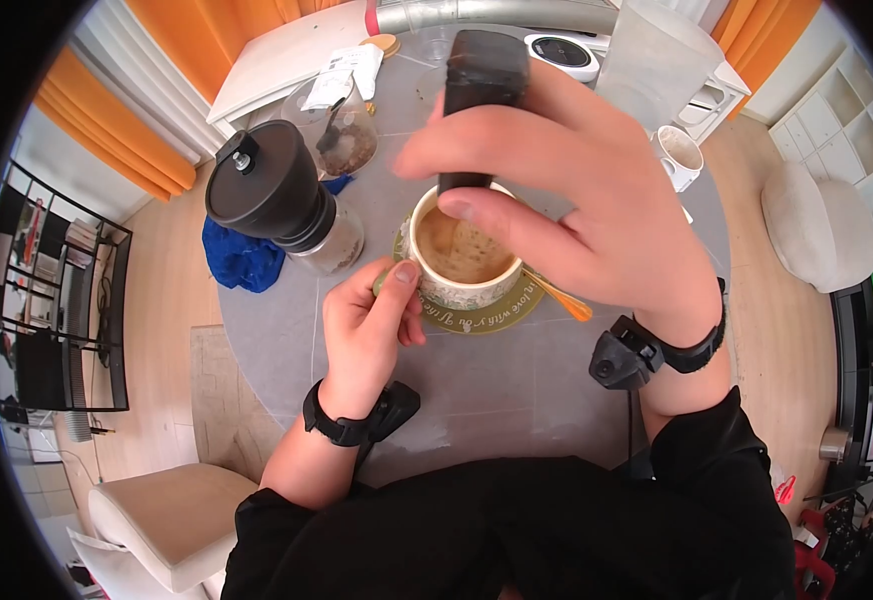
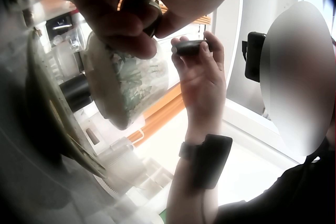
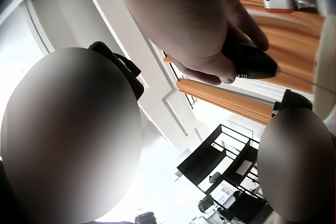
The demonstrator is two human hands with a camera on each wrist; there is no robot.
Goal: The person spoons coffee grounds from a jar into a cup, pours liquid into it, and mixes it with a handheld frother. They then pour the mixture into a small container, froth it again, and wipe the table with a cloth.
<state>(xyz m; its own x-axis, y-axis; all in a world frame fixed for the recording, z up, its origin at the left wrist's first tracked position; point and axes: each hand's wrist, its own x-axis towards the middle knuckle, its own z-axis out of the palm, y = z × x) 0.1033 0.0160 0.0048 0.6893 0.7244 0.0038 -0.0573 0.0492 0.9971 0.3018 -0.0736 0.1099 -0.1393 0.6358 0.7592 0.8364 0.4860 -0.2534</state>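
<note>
- Looking at a black frother [image 1: 487, 70] gripped right over the cup [image 1: 457, 294], sitting toward 12 o'clock of the mouth's middle as seen from the head camera.
- Standing pretty much upright on its long axis, working end down at the drink [image 1: 462, 246], maybe leaning a hair toward 7 o'clock.
- Showing a thin shaft [image 3: 296, 77] in the right wrist view only; can't tell how deep, or even whether in the drink.
- Probably comes down to shaft versus rim here: worth keeping clear of that 12 o'clock edge, imo.
- Held by the right hand [image 1: 617, 190], clearly the nearer of the two hands, fingers and thumb bent snugly round the black body, lying off at 2 o'clock from the cup.
- Steadied at about 8 o'clock by the left hand [image 1: 369, 315], thumb and fingers closed in a pinch on the cup's handle.
- Parked under all that, a green saucer [image 1: 482, 322] on the grey desk [image 1: 302, 335], with an orange spoon [image 1: 569, 306] poking out at 4 o'clock.
- Further out: grinder [image 1: 267, 190] at 10, white mug [image 1: 679, 158] at 2.
</note>
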